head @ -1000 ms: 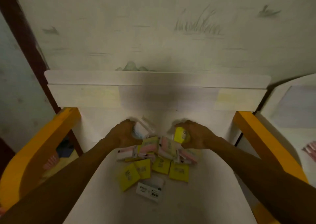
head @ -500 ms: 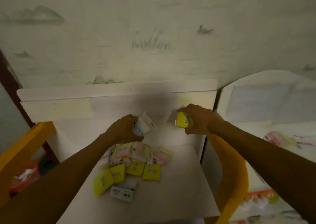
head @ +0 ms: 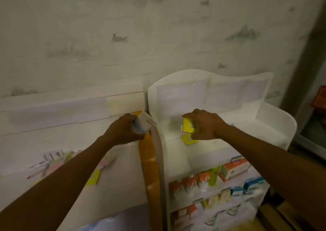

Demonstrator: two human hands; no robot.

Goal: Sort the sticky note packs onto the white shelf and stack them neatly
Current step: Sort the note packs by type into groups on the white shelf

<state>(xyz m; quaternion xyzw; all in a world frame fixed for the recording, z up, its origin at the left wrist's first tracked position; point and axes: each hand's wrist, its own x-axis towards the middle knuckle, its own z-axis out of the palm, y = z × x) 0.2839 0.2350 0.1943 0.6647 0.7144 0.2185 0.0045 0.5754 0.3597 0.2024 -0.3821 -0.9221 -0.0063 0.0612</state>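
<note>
- The right hand (head: pixel 204 125) grips a yellow pack (head: pixel 189 127) above the white shelf (head: pixel 264 111), near its top tier's left edge.
- Another yellow pack (head: pixel 189 140) lies just beneath (blurred).
- The left hand (head: pixel 123 132) holds white packs (head: pixel 142 125) beside the shelf's left edge.

head view, close, looking forward and down

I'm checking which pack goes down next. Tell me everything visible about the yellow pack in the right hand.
The yellow pack is a small, blocky square pad with a bright yellow face bearing a dark printed mark, too blurred to read. The right hand grips it from above, fingers curled over its far side. It is tilted, held just above another yellow pack lying on the white shelf's top tier.
</note>
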